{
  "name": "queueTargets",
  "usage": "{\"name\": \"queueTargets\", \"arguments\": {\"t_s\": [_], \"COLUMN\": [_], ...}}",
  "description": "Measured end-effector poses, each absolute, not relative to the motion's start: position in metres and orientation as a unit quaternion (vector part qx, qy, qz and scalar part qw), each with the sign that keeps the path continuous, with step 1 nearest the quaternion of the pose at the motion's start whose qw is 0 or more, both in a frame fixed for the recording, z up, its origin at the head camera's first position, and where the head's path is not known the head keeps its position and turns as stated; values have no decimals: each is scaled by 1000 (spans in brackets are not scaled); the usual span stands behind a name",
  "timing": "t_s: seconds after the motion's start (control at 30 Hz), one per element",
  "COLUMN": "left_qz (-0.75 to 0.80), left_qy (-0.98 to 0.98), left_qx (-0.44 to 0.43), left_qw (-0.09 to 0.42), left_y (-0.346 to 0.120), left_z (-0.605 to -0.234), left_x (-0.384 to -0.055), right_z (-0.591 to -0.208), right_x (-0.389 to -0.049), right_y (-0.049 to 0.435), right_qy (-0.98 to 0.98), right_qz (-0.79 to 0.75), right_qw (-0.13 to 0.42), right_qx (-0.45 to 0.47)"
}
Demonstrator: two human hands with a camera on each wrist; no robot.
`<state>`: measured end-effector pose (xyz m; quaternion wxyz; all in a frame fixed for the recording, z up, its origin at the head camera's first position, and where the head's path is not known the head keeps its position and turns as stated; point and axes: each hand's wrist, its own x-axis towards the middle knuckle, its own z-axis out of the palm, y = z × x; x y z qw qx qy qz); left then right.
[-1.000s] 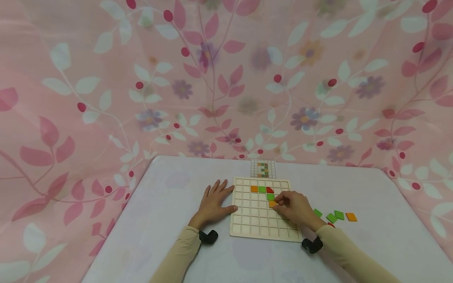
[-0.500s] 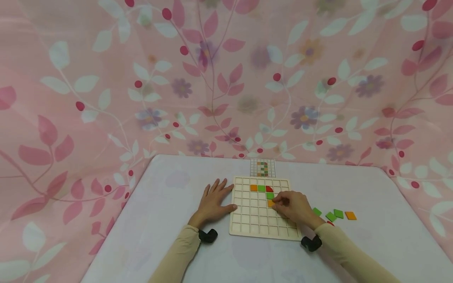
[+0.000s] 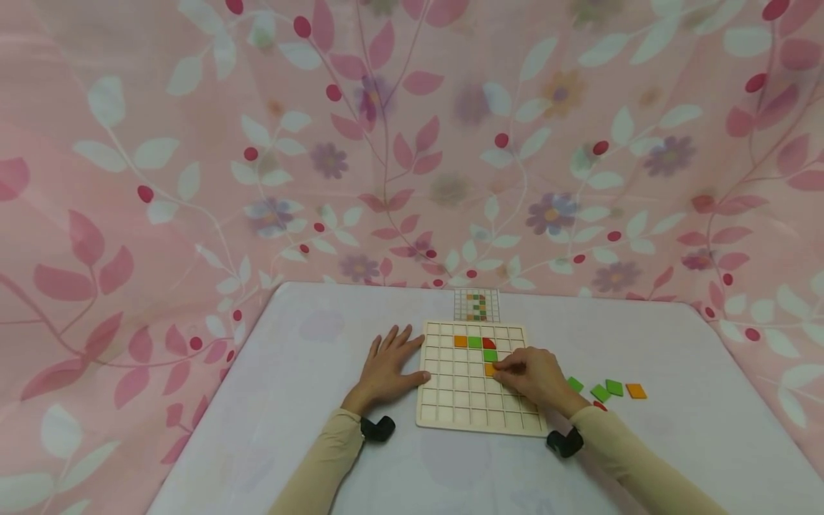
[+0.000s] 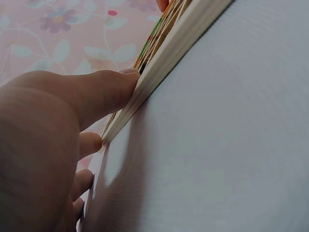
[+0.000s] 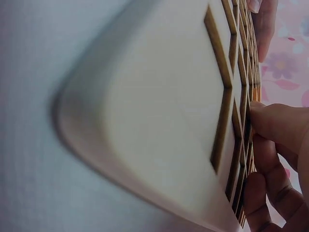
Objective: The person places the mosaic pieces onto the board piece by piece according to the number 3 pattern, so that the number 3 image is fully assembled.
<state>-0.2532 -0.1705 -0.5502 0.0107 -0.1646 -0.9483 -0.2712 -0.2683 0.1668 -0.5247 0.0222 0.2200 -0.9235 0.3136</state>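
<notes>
A pale wooden grid board (image 3: 444, 415) lies on the table in the head view. On it sit an orange tile (image 3: 460, 342), a green tile (image 3: 475, 342), a red rounded tile (image 3: 489, 344) and, below that, a second green tile (image 3: 491, 355). My right hand (image 3: 534, 375) has curled fingers, with thumb and index finger pinching a lower orange tile (image 3: 490, 370) at its cell; the fingertips partly cover it. My left hand (image 3: 386, 372) lies spread at the board's left side. Its thumb (image 4: 108, 89) touches the board's edge in the left wrist view.
Right of the board lie loose green tiles (image 3: 601, 393), an orange one (image 3: 636, 391) and a red piece (image 3: 600, 405) partly hidden by the right wrist. Behind the board is a printed pattern card (image 3: 476, 306). A floral curtain (image 3: 412, 179) hangs beyond the table.
The lower orange tile has shifted slightly left, flush under the green one, with my right fingertips following it. My left hand keeps its place on the board's edge.
</notes>
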Motion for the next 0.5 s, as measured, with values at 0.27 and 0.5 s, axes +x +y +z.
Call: {"name": "queueTargets", "arguments": {"t_s": [0.27,0.5], "left_qz": [-262,-273], "left_qy": [-951,-947], "left_qx": [-165,-169], "left_qw": [10,14], "left_y": [-171,-170], "left_z": [-550,-551], "left_x": [-254,-252], "right_z": [-527,-526], "right_x": [-268,-267], "right_y": [167,167], "right_qy": [-923,-932], "right_qz": [316,310], "right_qw": [31,2], "right_qx": [218,189]}}
